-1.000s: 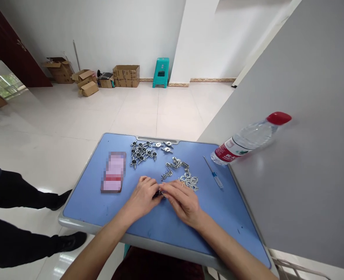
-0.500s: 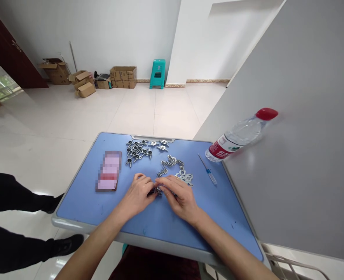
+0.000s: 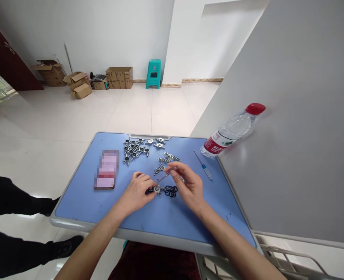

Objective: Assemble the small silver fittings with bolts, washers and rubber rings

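Observation:
My left hand point(image 3: 138, 191) rests on the blue table, its fingers closed on a small metal fitting point(image 3: 157, 189) with a flange and a short stem. Between the thumb and fingers of my right hand point(image 3: 188, 186) is a slim screwdriver point(image 3: 162, 178), tilted, its tip down at the fitting. Black rubber rings point(image 3: 171, 191) lie in a pile just right of the fitting. Beyond the hands are tiny screws or balls point(image 3: 159, 170), too small to tell, and loose metal parts point(image 3: 168, 157). The right hand hides part of the table behind it.
Several metal fittings with black centres point(image 3: 134, 148) lie at the table's far side. A phone point(image 3: 107, 169) is at left; a second screwdriver point(image 3: 203, 165) and a water bottle point(image 3: 227, 134) are at right, beside a grey partition point(image 3: 291, 155). Another person's legs point(image 3: 17, 194) show at left.
My right hand has lifted away from the fitting and now holds a screwdriver against it. The black rings have come into view. My left hand stays at the fitting; the view has shifted slightly.

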`<state>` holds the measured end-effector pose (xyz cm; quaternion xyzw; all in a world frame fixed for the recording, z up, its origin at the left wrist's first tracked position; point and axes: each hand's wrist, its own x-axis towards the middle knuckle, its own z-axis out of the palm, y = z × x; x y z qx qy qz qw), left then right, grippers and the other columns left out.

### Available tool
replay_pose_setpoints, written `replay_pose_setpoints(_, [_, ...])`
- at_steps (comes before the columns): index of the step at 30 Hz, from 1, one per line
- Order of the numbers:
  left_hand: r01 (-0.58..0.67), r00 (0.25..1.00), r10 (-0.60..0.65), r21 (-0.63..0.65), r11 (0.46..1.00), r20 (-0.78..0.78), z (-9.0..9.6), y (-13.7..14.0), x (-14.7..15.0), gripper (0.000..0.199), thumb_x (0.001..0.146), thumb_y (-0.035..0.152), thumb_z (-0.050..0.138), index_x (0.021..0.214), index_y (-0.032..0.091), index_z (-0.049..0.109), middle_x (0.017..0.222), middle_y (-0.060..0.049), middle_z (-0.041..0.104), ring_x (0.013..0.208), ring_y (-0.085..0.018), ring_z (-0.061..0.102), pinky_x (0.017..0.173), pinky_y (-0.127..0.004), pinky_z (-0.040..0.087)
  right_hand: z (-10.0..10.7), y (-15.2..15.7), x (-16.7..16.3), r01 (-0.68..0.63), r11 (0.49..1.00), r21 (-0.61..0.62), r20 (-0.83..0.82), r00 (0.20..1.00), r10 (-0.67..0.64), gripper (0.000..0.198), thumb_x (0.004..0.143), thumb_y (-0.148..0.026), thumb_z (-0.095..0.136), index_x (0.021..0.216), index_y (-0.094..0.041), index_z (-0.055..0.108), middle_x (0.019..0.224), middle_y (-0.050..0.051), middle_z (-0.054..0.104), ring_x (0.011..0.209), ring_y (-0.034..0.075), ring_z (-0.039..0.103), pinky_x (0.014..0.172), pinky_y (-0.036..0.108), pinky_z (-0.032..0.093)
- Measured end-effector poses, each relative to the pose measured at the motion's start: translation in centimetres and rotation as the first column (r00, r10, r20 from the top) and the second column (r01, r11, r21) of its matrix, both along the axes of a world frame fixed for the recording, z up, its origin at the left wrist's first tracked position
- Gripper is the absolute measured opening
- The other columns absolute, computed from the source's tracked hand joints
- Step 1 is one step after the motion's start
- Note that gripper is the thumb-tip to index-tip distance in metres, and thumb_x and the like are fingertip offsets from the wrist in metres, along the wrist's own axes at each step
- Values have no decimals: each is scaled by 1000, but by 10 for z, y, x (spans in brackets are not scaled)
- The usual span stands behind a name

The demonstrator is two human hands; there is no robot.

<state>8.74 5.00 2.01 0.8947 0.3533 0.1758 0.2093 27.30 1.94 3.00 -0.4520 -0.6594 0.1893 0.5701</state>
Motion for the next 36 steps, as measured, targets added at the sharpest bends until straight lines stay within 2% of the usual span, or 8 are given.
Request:
replay_pose_setpoints(2, [-4, 1000, 4, 0, 1000, -5, 1, 0, 0, 8, 86, 15, 56, 84, 20, 60, 79, 2, 62, 77, -16, 58, 94, -38, 35, 2, 2, 7, 33, 999, 16, 25, 999, -33, 16, 96, -21, 49, 108, -22, 59, 87, 5, 68, 78, 18, 65, 75, 34, 54])
replay_pose_setpoints(7, [-6, 1000, 6, -5, 1000, -14, -1, 2, -1, 7, 84, 14, 59, 85, 20, 61, 80, 2, 62, 81, -17, 58, 93, -37, 36, 5, 3, 12, -41, 998, 42, 164, 986, 33, 17, 96, -17, 47, 108, -22, 58, 85, 3, 68, 78, 17, 64, 73, 32, 52])
replay_pose_setpoints(12, [2, 1000, -2, -16, 1000, -5, -2, 3, -1, 8, 84, 14, 59, 86, 21, 61, 81, 3, 62, 81, -16, 59, 96, -38, 35, 3, 2, 9, -125, 991, 55, 219, 969, 110, 20, 96, -15, 44, 108, -23, 57, 89, 4, 69, 82, 18, 65, 74, 32, 52])
replay_pose_setpoints(19, [3, 1000, -4, -33, 999, -12, 0, 2, -1, 7, 85, 15, 58, 87, 21, 61, 82, 1, 64, 81, -17, 59, 96, -39, 35, 4, 0, 8, -173, 984, 40, 253, 954, 158, 20, 96, -14, 43, 107, -23, 57, 88, 5, 68, 81, 18, 64, 74, 32, 52])
replay_pose_setpoints(26, [11, 1000, -12, -32, 999, -11, -2, 3, -2, 6, 85, 15, 58, 86, 20, 60, 80, 2, 62, 80, -16, 58, 97, -38, 34, 3, 1, 8, -187, 981, 55, 302, 939, 163, 21, 95, -11, 43, 108, -22, 56, 87, 5, 68, 79, 18, 63, 73, 32, 51])
replay_pose_setpoints(31, [18, 1000, -18, -31, 999, -14, -2, 3, -2, 6, 86, 14, 57, 83, 20, 58, 80, 2, 61, 82, -16, 58, 97, -39, 34, 3, 2, 4, -218, 969, 118, 331, 929, 169, 20, 95, -10, 45, 107, -22, 56, 85, 4, 68, 74, 17, 61, 68, 30, 50])
replay_pose_setpoints(36, [30, 1000, -30, -2, 1000, -4, -4, 3, -2, 9, 85, 13, 57, 80, 20, 55, 78, 3, 60, 76, -15, 57, 99, -39, 35, 1, 2, 3, -137, 984, 111, 325, 941, 94, 15, 95, -14, 48, 98, -22, 60, 80, 4, 67, 69, 16, 60, 62, 27, 48])
